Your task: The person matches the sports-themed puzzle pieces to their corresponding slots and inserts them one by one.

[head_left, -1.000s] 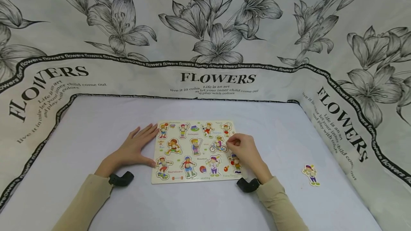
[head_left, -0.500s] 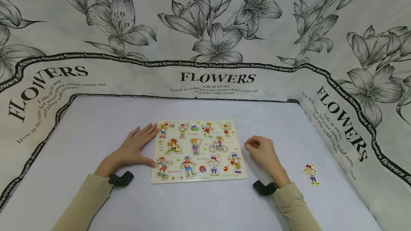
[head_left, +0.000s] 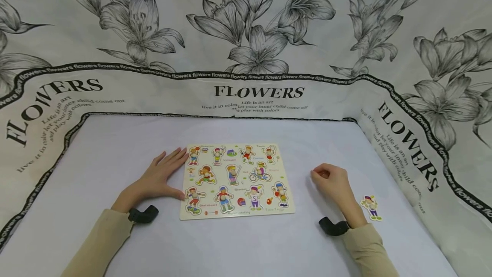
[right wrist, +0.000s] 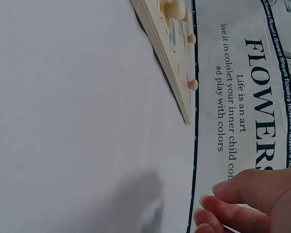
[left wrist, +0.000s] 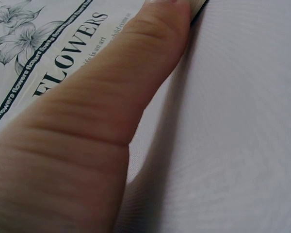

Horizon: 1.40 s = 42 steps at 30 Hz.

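A wooden peg puzzle board (head_left: 234,183) with sporty cartoon figures lies mid-table in the head view. My left hand (head_left: 163,176) is spread flat, fingertips and thumb at the board's left edge; the left wrist view shows mostly its thumb (left wrist: 131,63). To the right of the board, my right hand (head_left: 332,183) hovers with loosely curled fingers. In the right wrist view a gap shows between its thumb (right wrist: 247,189) and fingers, with nothing held. A loose baseball-player puzzle piece (head_left: 371,207) lies on the table, right of that hand.
Round knobs (right wrist: 175,9) stand up from the board. A white cloth (head_left: 230,247) covers the table, and a flower-printed curtain (head_left: 261,93) surrounds its back and sides. Black devices (head_left: 144,214) are strapped at both wrists.
My right hand has left the bicycle figure at the board's right side and moved right, toward the loose piece. The left hand has stayed at the board's edge.
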Each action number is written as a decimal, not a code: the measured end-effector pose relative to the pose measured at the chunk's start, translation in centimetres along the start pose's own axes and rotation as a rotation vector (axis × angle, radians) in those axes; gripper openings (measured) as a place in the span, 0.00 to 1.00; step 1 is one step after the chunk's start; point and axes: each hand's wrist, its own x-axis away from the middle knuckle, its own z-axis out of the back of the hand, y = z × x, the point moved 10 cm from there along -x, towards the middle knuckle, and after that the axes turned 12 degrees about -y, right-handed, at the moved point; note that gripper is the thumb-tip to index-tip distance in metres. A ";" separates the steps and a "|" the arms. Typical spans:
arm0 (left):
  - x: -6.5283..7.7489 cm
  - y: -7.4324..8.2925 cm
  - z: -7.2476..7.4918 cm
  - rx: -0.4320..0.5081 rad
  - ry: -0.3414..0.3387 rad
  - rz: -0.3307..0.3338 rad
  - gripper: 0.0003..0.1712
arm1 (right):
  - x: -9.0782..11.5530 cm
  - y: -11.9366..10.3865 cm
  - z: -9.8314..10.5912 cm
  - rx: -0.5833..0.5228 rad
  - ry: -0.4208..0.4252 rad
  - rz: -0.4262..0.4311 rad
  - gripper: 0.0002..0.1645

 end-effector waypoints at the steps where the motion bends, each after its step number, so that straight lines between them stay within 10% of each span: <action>1: 0.0 0.0 0.0 0.002 0.002 -0.001 0.74 | 0.0 0.2 0.3 0.006 0.001 -0.001 0.06; 29: 0.0 0.0 0.0 0.000 0.008 0.008 0.74 | 6.0 9.4 8.5 0.172 0.001 -0.211 0.14; 42: 0.1 0.1 0.2 0.006 0.011 0.000 0.74 | 8.1 11.9 8.0 0.208 -0.011 -0.253 0.14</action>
